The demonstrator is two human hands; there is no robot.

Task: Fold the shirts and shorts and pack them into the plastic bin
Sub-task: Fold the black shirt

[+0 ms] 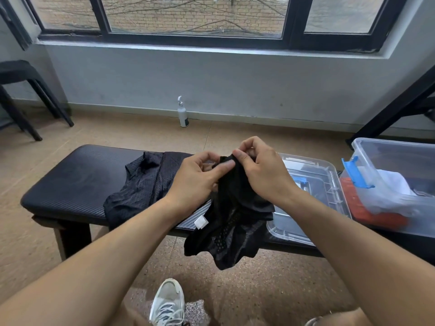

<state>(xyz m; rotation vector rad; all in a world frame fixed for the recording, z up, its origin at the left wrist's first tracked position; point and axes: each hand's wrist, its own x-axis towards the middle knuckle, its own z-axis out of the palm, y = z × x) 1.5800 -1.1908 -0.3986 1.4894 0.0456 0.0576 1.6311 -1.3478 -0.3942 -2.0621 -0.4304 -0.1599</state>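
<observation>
A black mesh garment (pixel 231 222) with a white label hangs in the air over the front edge of the black bench (pixel 70 182). My left hand (pixel 196 178) and my right hand (pixel 261 170) pinch its top edge close together. A second black mesh garment (pixel 138 187) lies crumpled on the bench to the left of my hands. At the right end of the bench stands the clear plastic bin (pixel 400 158) with a blue latch; white and orange cloth lies inside it. Its clear lid (pixel 313 184) lies flat on the bench beside it.
A white spray bottle (pixel 182 112) stands on the floor by the wall under the window. A black stool (pixel 21 90) is at the far left and a black table leg (pixel 395 109) at the far right. My shoe (pixel 168 302) is on the floor below.
</observation>
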